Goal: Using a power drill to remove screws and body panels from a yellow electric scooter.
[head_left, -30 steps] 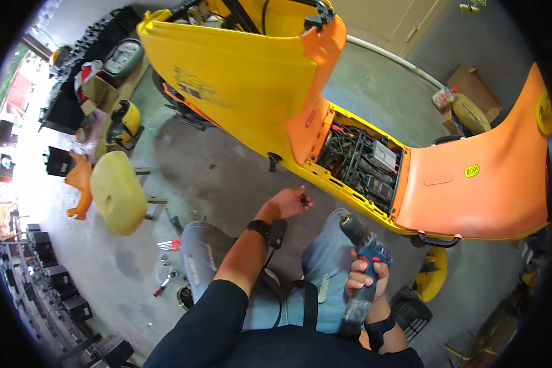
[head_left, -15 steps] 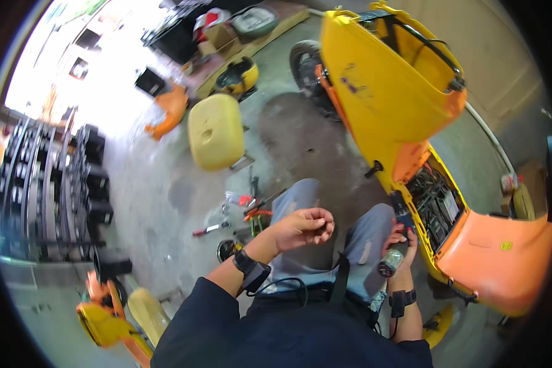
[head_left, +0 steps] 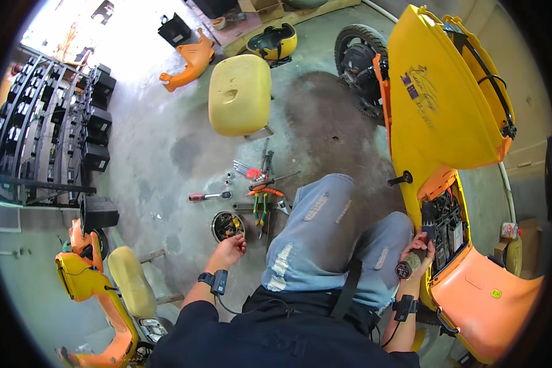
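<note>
My left hand (head_left: 231,250) is at the near rim of a round metal bowl (head_left: 215,237) of small mixed parts on the floor. Its fingers are curled together; whatever they may pinch is too small to make out. Over by my right knee, my right hand (head_left: 418,250) grips a dark cordless drill (head_left: 429,231), its chuck pointing away from me. The drill is beside the open compartment (head_left: 451,230) of a yellow and orange scooter (head_left: 443,104), where wiring and dark parts show.
Pliers (head_left: 262,211), a red-handled ratchet (head_left: 210,196) and a screwdriver (head_left: 276,181) lie on the floor beyond the bowl. A yellow seat (head_left: 240,98) and a yellow helmet (head_left: 276,43) stand farther off. Racks of black boxes (head_left: 40,129) line the left; another scooter (head_left: 104,306) is behind left.
My left hand has moved left and down from above my lap to the bowl. My right hand keeps its grip on the drill. The whole view has shifted.
</note>
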Available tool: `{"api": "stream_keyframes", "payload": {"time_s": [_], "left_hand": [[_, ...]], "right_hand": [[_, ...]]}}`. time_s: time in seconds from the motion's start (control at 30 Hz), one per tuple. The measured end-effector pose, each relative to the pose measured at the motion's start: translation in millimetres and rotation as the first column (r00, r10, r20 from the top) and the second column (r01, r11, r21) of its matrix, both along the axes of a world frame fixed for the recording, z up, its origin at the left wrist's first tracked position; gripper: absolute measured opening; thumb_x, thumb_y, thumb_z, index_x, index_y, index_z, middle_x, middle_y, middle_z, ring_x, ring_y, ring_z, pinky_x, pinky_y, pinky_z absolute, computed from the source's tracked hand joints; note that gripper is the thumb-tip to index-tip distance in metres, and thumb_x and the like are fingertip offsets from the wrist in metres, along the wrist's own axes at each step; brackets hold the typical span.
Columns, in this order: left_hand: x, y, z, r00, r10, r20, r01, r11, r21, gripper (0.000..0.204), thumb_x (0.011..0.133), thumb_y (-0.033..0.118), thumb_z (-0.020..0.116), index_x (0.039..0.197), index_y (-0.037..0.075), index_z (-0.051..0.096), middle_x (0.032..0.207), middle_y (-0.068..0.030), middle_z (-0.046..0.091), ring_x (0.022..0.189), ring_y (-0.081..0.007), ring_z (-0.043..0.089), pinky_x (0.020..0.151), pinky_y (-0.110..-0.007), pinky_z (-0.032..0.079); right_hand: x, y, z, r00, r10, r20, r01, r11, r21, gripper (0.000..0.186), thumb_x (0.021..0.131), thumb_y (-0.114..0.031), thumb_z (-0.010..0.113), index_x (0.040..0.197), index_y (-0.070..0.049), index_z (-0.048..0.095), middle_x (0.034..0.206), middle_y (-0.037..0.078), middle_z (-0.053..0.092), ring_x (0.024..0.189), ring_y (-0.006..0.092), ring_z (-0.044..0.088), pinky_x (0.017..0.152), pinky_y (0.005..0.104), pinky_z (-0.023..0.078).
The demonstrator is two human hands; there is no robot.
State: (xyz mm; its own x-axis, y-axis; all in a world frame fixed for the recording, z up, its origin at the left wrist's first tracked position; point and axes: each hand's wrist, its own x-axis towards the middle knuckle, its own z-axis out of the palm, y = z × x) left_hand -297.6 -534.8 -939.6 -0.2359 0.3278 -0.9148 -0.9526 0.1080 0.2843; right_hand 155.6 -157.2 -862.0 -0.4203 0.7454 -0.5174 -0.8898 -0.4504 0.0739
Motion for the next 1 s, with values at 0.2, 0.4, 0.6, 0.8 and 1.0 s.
{"api": "stream_keyframes", "payload": {"time_s": [0.2,0.4,0.6,0.8,1.0], "left_hand": [[8.1,33.7,-2.8,1.000,0.023,-0.007,-0.023,0.999,-0.025,0.015,0.096,0.010,0.052,0.107,0.002,0.057,0.086,-0.0063,0.059,0.077,-0.0216,0.058,0.071,-0.035,0.052],[-12.9,113.0,69.2,0.999,-0.042,0.002,0.038,0.937,0.348,0.007,0.097,0.014,0.053,0.098,0.007,0.054,0.078,-0.0011,0.051,0.067,-0.0106,0.048,0.055,-0.024,0.039],[7.9,245.1,139.9,0.981,-0.173,-0.087,0.186,0.717,0.672,0.014,0.095,0.005,0.052,0.108,0.004,0.057,0.083,-0.0034,0.056,0.070,-0.0135,0.053,0.059,-0.026,0.044],[23.9,308.1,189.2,0.998,-0.052,-0.019,0.053,0.800,0.598,0.022,0.085,-0.003,0.054,0.105,0.001,0.062,0.094,-0.0100,0.063,0.085,-0.0221,0.061,0.076,-0.033,0.055],[92.3,354.5,194.9,0.941,-0.312,0.127,0.174,0.771,0.613,0.012,0.091,0.009,0.049,0.097,0.003,0.058,0.084,-0.0063,0.058,0.077,-0.0206,0.057,0.070,-0.032,0.051]], "right_hand": [[7.5,1.1,-14.0,1.000,0.025,0.005,-0.025,1.000,0.015,0.049,0.087,-0.016,0.065,0.130,0.001,0.049,0.103,0.003,0.065,0.071,0.0092,0.056,0.069,0.0260,0.051],[5.7,1.8,-27.2,0.989,-0.052,0.140,0.048,0.998,0.030,0.041,0.089,-0.018,0.063,0.123,0.002,0.053,0.103,0.004,0.065,0.070,0.0081,0.056,0.063,0.0228,0.051],[3.4,-0.9,-21.6,0.997,-0.033,0.065,0.030,0.998,0.046,0.038,0.088,-0.017,0.065,0.119,0.001,0.052,0.104,0.005,0.065,0.071,0.0094,0.059,0.066,0.0239,0.054],[1.4,3.2,-12.5,0.995,-0.018,-0.101,0.002,0.988,-0.156,0.032,0.085,-0.016,0.063,0.111,0.000,0.052,0.094,0.008,0.061,0.070,0.0123,0.061,0.067,0.0248,0.055],[-8.0,-5.3,17.7,0.997,-0.030,-0.073,0.021,0.993,-0.114,0.030,0.083,-0.014,0.063,0.107,0.000,0.052,0.091,0.008,0.062,0.067,0.0132,0.061,0.064,0.0269,0.055]]}}
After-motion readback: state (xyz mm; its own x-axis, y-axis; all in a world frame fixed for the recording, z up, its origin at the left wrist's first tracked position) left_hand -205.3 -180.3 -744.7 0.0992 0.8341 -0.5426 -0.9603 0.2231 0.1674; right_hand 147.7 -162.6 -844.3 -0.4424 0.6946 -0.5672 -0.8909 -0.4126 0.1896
